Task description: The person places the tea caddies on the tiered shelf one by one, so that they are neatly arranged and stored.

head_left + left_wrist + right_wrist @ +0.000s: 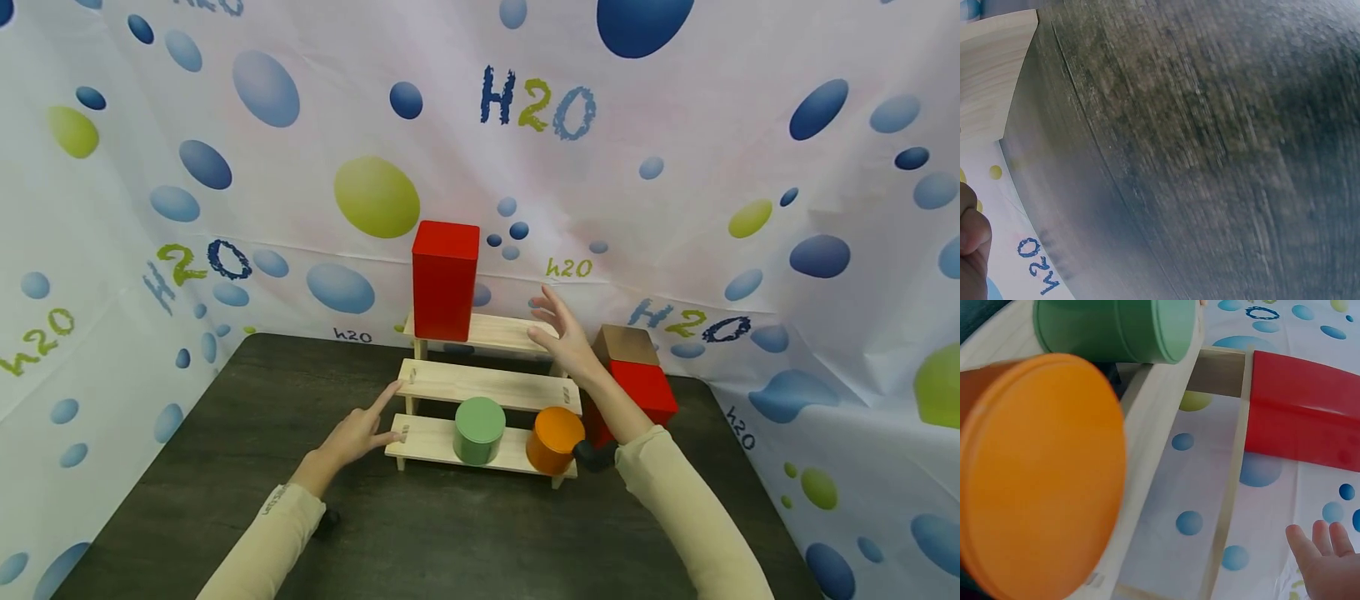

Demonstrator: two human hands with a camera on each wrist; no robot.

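Note:
A three-step wooden shelf (487, 386) stands on the table. My left hand (348, 440) is at its left side, index finger stretched to the end of the middle step and thumb at the bottom step. Fingers raised and spread, my right hand (566, 337) hovers by the right end of the top step, holding nothing. A tall red box (444, 287) stands upright on the top step's left part. On the bottom step are a green round tin (478, 432) in the middle and an orange round tin (553, 442) at the right. The right wrist view shows both tins close up.
Right of the shelf, partly hidden by my right forearm, are a brown box (628, 344) and another red box (643, 390). The dark table (480, 533) meets a white curtain (300, 192) with coloured dots behind and at both sides.

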